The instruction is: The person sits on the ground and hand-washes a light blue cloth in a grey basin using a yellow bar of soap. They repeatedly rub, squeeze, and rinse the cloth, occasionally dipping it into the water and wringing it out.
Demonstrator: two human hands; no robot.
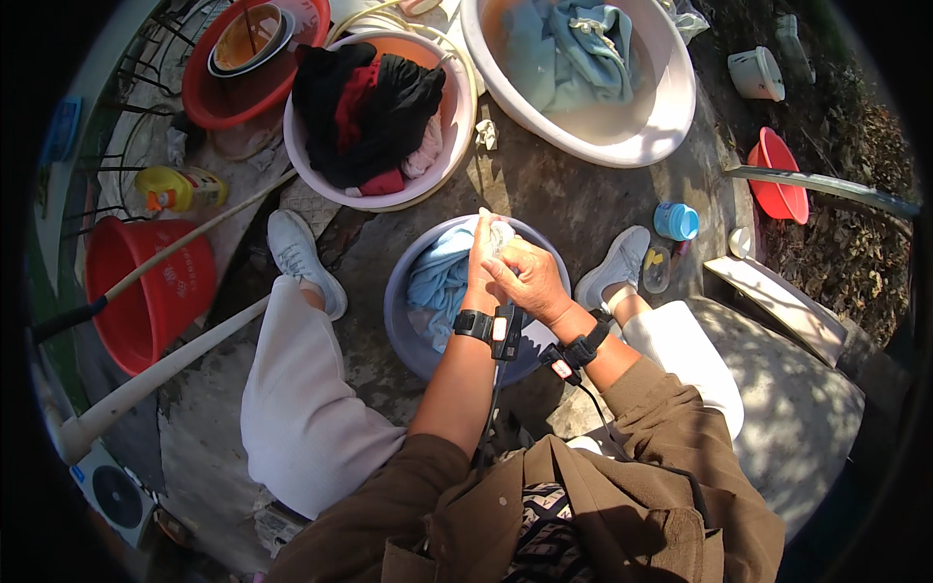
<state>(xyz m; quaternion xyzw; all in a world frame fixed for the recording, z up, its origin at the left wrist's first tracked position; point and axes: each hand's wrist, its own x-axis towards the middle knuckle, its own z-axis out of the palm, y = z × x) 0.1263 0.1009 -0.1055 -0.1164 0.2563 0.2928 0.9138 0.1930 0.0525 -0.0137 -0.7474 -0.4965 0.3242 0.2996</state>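
Observation:
Light blue wet cloth (437, 273) lies in a blue-grey plastic basin (396, 321) between my feet. Over this basin my left hand (482, 255) is held upright on edge, its fingers pointing away from me. My right hand (531, 280) is curled against its inner side, with whitish, sudsy-looking material (501, 233) between the two hands near the fingertips. Whether that is cloth or foam, and which hand grips it, I cannot tell. Both wrists carry black straps with small cabled devices.
A pink-white basin (293, 160) heaped with black and red clothes (364, 109) stands ahead left. Ahead right, a large pale tub (583, 146) holds blue clothing (594, 58) in murky water. Red basins (197, 255), a yellow bottle (182, 189) and a pole (197, 233) are left; a blue jar (676, 221) is right.

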